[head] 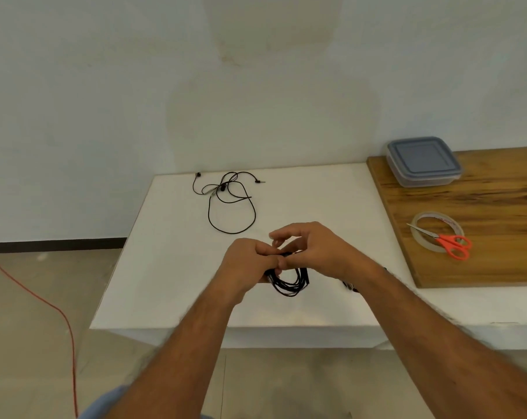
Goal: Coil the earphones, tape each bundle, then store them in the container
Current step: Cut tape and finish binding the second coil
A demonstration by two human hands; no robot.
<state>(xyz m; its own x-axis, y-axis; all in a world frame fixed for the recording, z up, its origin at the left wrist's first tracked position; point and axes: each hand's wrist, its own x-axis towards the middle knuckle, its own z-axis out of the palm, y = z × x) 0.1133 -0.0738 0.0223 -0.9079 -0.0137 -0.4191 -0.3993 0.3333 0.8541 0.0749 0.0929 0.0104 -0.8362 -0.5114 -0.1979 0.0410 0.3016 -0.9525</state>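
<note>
A black earphone cord hangs as a coiled bundle [290,283] from both hands above the white table [171,267]. My left hand [246,267] grips the bundle's left side with curled fingers. My right hand [312,249] pinches its top, thumb meeting the left thumb. A second pair of black earphones [226,201] lies loose and uncoiled at the table's far side. A clear container with a grey lid [424,161] stands closed on the wooden board [498,207] at the right. A roll of clear tape [425,234] lies on that board.
Orange-handled scissors [446,241] rest across the tape roll. A small dark piece of cord [349,286] shows beside my right forearm. A red cable [44,297] runs over the floor at the left. A pale wall stands behind the table.
</note>
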